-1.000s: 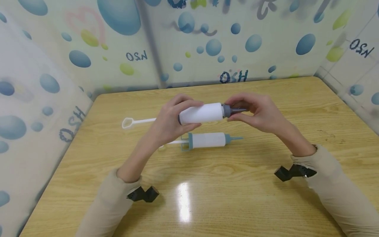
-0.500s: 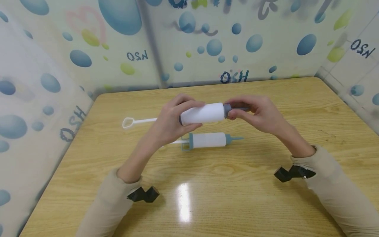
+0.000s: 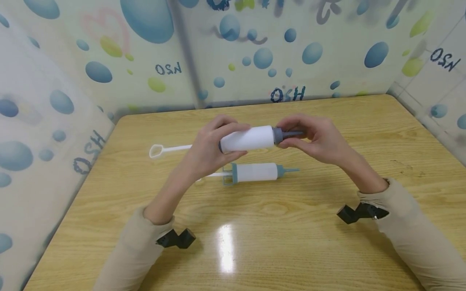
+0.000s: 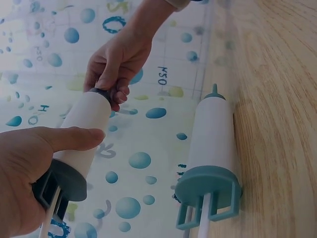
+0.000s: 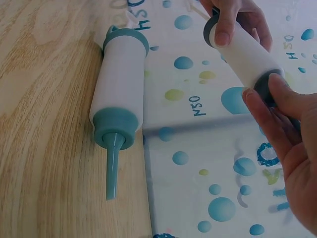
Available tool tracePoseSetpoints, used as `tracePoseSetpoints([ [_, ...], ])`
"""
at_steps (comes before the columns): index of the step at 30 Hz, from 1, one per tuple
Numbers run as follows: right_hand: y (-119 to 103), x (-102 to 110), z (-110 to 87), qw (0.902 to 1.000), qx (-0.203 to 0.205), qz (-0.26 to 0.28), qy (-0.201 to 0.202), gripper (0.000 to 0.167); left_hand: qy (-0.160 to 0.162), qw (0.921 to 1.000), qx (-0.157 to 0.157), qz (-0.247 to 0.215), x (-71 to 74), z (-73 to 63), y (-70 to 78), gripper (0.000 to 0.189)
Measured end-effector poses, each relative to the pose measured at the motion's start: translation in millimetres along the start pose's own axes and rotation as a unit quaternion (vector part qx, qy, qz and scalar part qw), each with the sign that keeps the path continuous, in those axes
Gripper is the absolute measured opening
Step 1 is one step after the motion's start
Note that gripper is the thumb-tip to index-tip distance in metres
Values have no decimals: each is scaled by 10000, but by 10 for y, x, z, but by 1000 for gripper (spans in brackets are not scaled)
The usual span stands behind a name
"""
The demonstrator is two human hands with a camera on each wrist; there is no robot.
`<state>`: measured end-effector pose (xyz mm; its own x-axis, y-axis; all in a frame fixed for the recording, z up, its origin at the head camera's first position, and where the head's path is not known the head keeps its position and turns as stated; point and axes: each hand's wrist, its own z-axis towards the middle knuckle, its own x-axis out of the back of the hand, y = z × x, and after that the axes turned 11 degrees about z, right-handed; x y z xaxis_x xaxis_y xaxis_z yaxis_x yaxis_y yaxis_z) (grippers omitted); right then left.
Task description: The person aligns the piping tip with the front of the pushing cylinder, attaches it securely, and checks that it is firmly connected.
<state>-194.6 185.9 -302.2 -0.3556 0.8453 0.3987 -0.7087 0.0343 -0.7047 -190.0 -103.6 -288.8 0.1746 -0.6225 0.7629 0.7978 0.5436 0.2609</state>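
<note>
The left hand (image 3: 209, 151) wraps its grip round the rear of a white syringe-like tube (image 3: 247, 140), thumb lying along the barrel, and holds it level above the surface (image 3: 291, 226). At the tube's far end the right hand (image 3: 316, 139) closes its grip on the dark grey nozzle cap (image 3: 279, 136), fingers and thumb pinched round it. The tube's white plunger rod (image 3: 171, 150) sticks out past the left hand, away from the right.

Just below both grips, a second tube with teal fittings (image 3: 256, 172) lies on the surface, its nozzle pointing the same way.

The risk here, as I judge it, is the cap: if the right hand twists while the left grip is loose, the smooth barrel may spin or slip. Pressure against the projecting rod could also drive the plunger in.
</note>
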Motion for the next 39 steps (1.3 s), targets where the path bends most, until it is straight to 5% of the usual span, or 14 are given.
tracePoseSetpoints([
  [9,13,2,-14,9999,-95,-118,83,28,78,9998,-173,-45,-10,0,4,46],
  [16,1,-33,-3,9992,171,-75,356,35,101,9996,-242,-68,-16,2,8,47],
  [23,14,-21,4,9997,234,120,-17,52,-9,9999,-12,-99,-13,-4,3,46],
  [30,4,-12,-8,9995,-63,-312,-39,41,44,9999,-99,-36,-12,-4,4,46],
  [39,-2,-45,8,9992,267,-89,283,47,94,9998,-133,-101,-21,0,17,46],
])
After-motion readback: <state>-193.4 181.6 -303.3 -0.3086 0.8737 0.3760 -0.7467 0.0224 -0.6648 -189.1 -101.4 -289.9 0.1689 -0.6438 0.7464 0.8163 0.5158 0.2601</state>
